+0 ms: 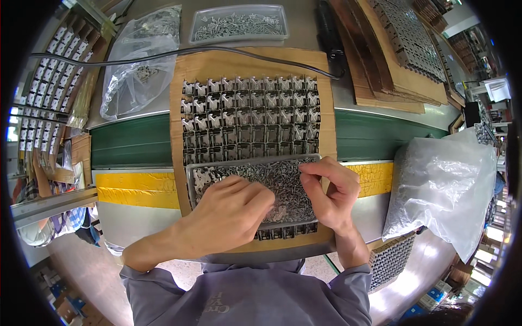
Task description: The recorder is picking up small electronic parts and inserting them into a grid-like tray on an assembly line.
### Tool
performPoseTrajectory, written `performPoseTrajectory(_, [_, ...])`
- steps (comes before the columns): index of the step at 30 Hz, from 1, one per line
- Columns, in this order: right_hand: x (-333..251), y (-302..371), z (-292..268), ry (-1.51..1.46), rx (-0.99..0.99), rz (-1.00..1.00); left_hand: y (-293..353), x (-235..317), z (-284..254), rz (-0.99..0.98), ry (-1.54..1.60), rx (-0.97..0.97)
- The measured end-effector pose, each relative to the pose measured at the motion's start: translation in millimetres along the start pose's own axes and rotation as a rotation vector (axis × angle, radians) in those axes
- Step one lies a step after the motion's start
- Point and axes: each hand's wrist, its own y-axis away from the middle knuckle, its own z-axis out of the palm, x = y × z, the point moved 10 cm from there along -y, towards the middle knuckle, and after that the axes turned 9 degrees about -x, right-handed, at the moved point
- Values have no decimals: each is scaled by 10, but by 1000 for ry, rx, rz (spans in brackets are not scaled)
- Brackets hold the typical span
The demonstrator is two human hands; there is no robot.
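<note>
A clear plastic tray (288, 190) full of small dark metal pieces, with pale pieces at its left corner, lies over the front rows of a grid of metal brackets (251, 135). In the back rows the brackets carry whitish pieces, while most of the middle ones look dark. Above the tray's left half, my left hand (234, 212) is closed with fingers curled down, and its fingertips are hidden. My right hand (330, 190) pinches thumb and forefinger together at the tray's right edge. Whatever either hand holds is too small or hidden to tell.
Cardboard (176, 114) lies under the brackets, and a black cable (217, 49) crosses its far end. Behind stands a tray of screw-like metal pieces (239, 24). Plastic bags sit at far left (141, 60) and right (440, 185). Stacked cardboard (375, 65) fills the back right.
</note>
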Motion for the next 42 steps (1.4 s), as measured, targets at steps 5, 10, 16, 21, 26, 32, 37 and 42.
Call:
performPoseTrajectory(5, [-9, -6, 18, 16, -16, 7, 35, -80, -84, -92, 35, 125])
performPoseTrajectory(10, [-20, -12, 29, 27, -27, -5, -15, 15, -6, -9, -97, -23])
performPoseTrajectory(16, [-47, -11, 26, 37, -19, -27, -7, 46, -106, 4, -96, 19])
performPoseTrajectory(21, [-584, 92, 191, 43, -100, -336, 155, -243, -260, -274, 559, 229])
performPoseTrajectory(26, [-667, 115, 329, 194, -83, -375, 194, -262, -137, -306, 699, 221])
performPoseTrajectory(32, [-636, 197, 269, 49, -88, -435, 171, -248, -177, -338, 640, 190])
performPoseTrajectory(37, [-583, 145, 303, 119, -108, -358, 162, -273, -53, -342, 801, 167])
performPoseTrajectory(42, [-522, 128, 289, 64, -146, -306, 162, -235, -62, -325, 786, 148])
